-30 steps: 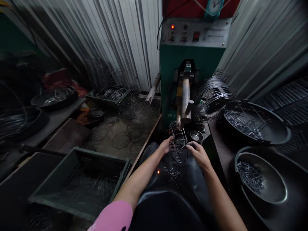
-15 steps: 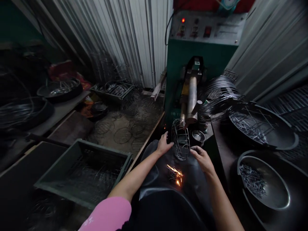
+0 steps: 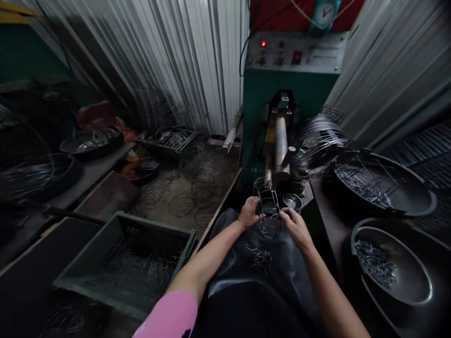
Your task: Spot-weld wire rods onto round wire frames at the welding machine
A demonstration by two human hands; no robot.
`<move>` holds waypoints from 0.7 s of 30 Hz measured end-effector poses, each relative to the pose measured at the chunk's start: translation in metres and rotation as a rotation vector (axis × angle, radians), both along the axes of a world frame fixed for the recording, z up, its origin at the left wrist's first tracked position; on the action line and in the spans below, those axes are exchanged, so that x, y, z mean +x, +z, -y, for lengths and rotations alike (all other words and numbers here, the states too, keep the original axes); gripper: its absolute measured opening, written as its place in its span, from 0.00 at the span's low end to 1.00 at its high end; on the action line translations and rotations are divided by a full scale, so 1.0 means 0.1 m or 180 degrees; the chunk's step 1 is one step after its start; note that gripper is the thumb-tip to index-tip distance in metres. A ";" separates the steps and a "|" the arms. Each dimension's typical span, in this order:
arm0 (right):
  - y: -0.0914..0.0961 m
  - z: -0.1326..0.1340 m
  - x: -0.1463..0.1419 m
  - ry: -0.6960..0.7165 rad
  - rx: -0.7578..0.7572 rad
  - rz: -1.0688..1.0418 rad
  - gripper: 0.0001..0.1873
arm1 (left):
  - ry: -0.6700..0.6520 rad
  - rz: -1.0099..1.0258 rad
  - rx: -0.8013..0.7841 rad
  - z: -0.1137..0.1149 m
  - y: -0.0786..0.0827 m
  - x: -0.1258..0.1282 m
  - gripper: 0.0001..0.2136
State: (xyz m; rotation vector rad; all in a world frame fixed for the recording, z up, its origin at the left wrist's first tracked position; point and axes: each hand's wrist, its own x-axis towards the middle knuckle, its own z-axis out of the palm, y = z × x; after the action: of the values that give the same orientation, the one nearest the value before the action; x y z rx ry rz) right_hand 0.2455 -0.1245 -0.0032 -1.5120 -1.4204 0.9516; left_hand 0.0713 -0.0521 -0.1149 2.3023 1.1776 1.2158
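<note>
- Your left hand point(image 3: 249, 213) gripped the cage point(image 3: 268, 212) on its left side
- Your right hand point(image 3: 295, 226) pinched its right side, just beneath the welder point(image 3: 281, 141)

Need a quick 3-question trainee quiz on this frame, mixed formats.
1. True or false: the left hand and the right hand both grip the round silver wire cage.
2. Where does the green plastic crate sit? A) at the person's left B) at the person's right C) on a shelf overhead
3. Fill in: the small lamp lit on the green machine glows ____.
Key: 1 true; 2 A; 3 red.
</note>
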 end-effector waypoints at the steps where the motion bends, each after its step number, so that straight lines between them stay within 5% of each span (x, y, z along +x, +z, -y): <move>1: 0.02 -0.04 0.00 -0.0004 0.0023 0.0017 0.16 | 0.0036 0.0038 -0.0022 0.00 0.01 0.01 0.24; 9: 0.09 -0.31 -0.04 -0.0003 -0.0073 -0.0086 0.15 | 0.0131 0.0267 -0.0462 -0.03 0.11 0.06 0.25; 18: -0.06 -0.02 0.08 0.0259 -0.0579 -0.0625 0.15 | 0.0043 0.0312 -0.0606 -0.06 0.10 0.03 0.25; 21: -0.05 -0.07 0.05 0.0142 -0.0351 -0.0553 0.13 | 0.0047 0.0557 -0.0817 -0.08 0.11 0.04 0.27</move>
State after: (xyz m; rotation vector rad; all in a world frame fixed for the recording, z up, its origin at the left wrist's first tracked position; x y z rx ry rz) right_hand 0.2501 -0.1178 -0.0082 -1.4435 -1.3001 1.1763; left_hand 0.0755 -0.0440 -0.1044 1.9634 1.2113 1.1685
